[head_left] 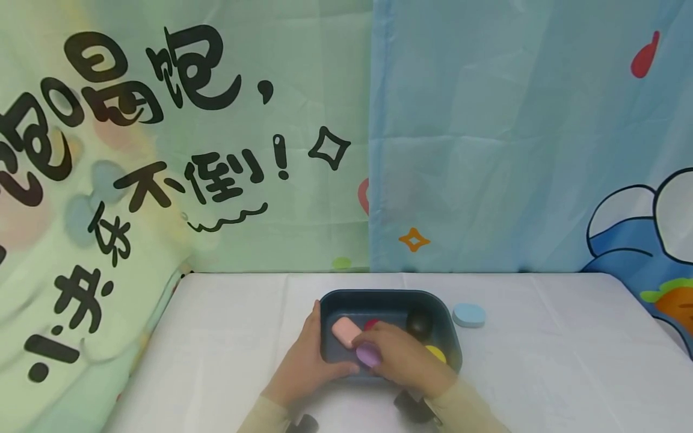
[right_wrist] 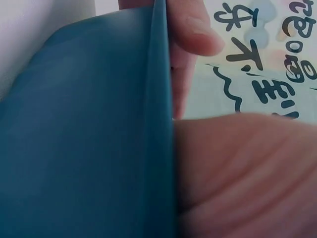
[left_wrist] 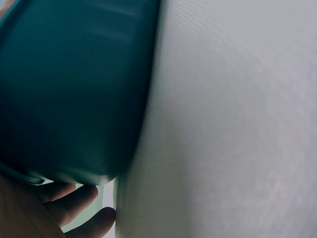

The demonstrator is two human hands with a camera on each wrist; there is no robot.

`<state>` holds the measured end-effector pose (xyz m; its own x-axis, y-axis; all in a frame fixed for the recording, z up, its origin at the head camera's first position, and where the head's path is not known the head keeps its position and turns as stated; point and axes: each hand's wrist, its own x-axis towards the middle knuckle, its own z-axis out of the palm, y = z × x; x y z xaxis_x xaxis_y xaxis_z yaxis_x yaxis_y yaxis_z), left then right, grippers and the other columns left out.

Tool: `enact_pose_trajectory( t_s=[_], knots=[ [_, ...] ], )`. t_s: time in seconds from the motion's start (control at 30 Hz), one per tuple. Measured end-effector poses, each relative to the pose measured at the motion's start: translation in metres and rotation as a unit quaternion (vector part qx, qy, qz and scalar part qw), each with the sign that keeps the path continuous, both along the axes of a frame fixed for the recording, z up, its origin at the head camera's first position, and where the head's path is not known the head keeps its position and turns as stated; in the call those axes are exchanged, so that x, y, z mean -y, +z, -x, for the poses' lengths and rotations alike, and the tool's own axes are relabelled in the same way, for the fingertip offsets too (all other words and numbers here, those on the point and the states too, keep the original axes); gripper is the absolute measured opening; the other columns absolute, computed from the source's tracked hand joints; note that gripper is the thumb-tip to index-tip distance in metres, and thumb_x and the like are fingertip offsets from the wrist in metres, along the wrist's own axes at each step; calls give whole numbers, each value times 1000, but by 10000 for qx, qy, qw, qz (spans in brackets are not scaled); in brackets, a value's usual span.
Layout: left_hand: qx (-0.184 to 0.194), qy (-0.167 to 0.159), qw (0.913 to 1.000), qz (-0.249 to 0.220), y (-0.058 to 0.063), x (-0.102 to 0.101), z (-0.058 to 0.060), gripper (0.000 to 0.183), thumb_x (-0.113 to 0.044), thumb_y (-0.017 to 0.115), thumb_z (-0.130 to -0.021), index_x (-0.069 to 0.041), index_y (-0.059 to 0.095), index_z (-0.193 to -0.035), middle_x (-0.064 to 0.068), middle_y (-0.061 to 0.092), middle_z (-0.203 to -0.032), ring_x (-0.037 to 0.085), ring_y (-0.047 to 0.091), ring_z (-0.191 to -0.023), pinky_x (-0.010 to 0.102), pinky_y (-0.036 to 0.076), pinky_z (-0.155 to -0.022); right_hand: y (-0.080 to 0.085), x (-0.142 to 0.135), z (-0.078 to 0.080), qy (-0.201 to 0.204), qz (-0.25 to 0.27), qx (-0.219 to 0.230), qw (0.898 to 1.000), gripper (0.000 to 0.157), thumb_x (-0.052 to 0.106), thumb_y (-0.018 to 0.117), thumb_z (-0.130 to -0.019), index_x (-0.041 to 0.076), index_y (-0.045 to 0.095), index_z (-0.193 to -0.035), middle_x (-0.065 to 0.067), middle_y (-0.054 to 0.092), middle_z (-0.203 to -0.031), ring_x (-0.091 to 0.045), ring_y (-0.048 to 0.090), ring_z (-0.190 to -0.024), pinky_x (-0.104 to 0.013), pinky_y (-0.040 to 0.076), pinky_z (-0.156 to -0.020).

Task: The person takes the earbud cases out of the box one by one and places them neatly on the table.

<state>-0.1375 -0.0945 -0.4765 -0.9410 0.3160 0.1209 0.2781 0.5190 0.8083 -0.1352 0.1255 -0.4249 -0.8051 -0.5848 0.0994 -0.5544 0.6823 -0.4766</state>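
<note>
A dark blue rectangular tray (head_left: 391, 294) with rounded corners sits on the white table. My left hand (head_left: 307, 356) grips its near left corner, thumb over the front rim and fingers along the left outer wall. In the left wrist view, fingers (left_wrist: 74, 201) show beside the tray wall (left_wrist: 74, 89). My right hand (head_left: 403, 355) reaches over the front rim into the tray and pinches a purple rounded piece (head_left: 369, 355). Next to those fingertips lies a pink block (head_left: 345, 332). A red piece (head_left: 371, 324), a black round piece (head_left: 419, 325) and a yellow piece (head_left: 436, 353) also lie inside, partly hidden.
A light blue oval piece (head_left: 469, 315) lies on the white tablecloth (head_left: 541, 361), just right of the tray. Behind the table hangs a printed curtain (head_left: 303, 90), green on the left and blue on the right. Dark wrist devices (head_left: 412, 406) show below both hands.
</note>
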Motion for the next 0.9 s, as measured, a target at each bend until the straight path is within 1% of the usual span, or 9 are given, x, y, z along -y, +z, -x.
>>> enact_pose_trajectory(
  t_s=[0.1,0.23,0.4,0.53,0.63,0.77,0.9],
  knots=[
    [6,-26,10000,-18,1,0,0,132,-53,87,-72,-14,-1,-163,12,14,-167,25,21,-150,50,29,-117,-1,-1,2,130,43,-50,9999,42,-1,85,-70,8,75,-110,1,65,-97,-17,59,-90,-39,52,-86],
    [-62,-47,10000,-4,1,-1,0,132,-53,87,-72,-19,-2,-163,9,16,-167,23,23,-149,49,30,-116,-2,-2,3,175,24,2,9998,39,-3,83,-72,6,75,-109,0,66,-97,-17,60,-90,-39,52,-87],
    [-184,-74,9998,-46,0,-1,0,130,-53,87,-72,-21,0,-163,9,20,-166,24,27,-148,51,33,-115,-2,0,3,22,-132,187,9997,40,-6,81,-72,6,75,-109,-1,66,-97,-19,60,-91,-42,52,-88],
    [-91,-27,9999,-57,0,-1,0,130,-54,87,-71,-23,0,-163,7,21,-166,22,28,-148,49,32,-115,-3,1,3,-150,-193,296,9993,42,-7,81,-71,7,74,-109,0,65,-97,-19,60,-91,-43,52,-88],
    [-76,-14,10000,-48,0,-1,-1,130,-54,87,-72,-22,0,-163,7,21,-166,23,28,-148,50,32,-115,-4,1,2,-214,-154,267,9993,43,-7,81,-70,7,74,-109,1,65,-97,-19,59,-90,-43,52,-87],
    [-126,-20,9999,-64,1,-1,-1,129,-51,87,-73,-18,1,-163,11,20,-166,26,28,-148,51,32,-115,-4,-1,0,-300,-27,207,9993,47,-7,81,-68,8,73,-111,0,64,-99,-20,59,-91,-42,52,-84],
    [-124,-26,9999,-21,0,-1,-1,129,-50,87,-73,-15,1,-163,12,18,-166,27,25,-149,51,31,-115,-5,-3,-2,-383,172,107,9991,50,-7,80,-67,8,72,-114,-3,66,-105,-22,60,-96,-44,52,-87]
  ],
)
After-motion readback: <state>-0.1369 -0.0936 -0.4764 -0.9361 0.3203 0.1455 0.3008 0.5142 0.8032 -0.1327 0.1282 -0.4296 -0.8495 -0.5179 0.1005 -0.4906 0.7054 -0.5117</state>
